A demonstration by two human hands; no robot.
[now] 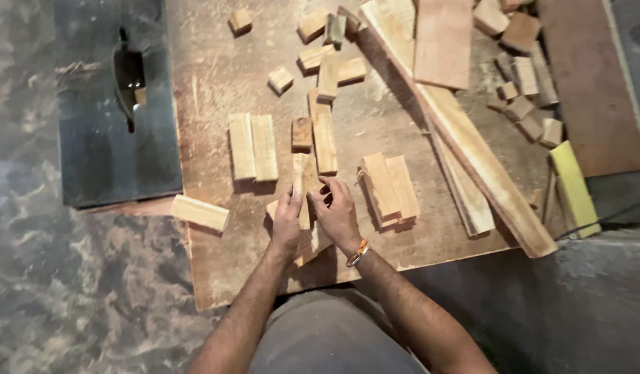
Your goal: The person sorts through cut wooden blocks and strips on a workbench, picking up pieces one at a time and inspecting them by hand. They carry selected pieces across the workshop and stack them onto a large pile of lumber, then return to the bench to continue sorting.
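- The left hand (286, 223) has its fingers curled together around a narrow wood strip (301, 181), clamped on its near part; the thumb lies along the strip's left edge.
- The right hand (337, 211) touches the same strip from the right, its fingers bent and slightly apart, the tips pressing on the strip's side just beside the left thumb. Whether it truly grips the strip cannot be told.
- The strip stands near the middle of the near edge of the plywood board (216, 277), its far end pointing away from the person.
- Both forearms come up from the near edge and converge at the strip; the right wrist carries an orange and silver bangle (358, 253).
- Under and just near the hands lie more pale offcuts, partly hidden by the palms.
- To the left of the hands, a pair of flat blocks (252, 147) lies side by side; a single block (199, 212) hangs over the board's left edge.
- To the right, a stack of short blocks (390, 188) sits close by the right hand.
- Just beyond the strip's far end are a small dark block (302, 134) and a long upright block (324, 138).
- Farther right, long planks (472, 149) run diagonally; a yellow piece (573, 187) lies at the right edge.
- At far left, a dark metal plate (98, 152) with a slot lies beside the board.
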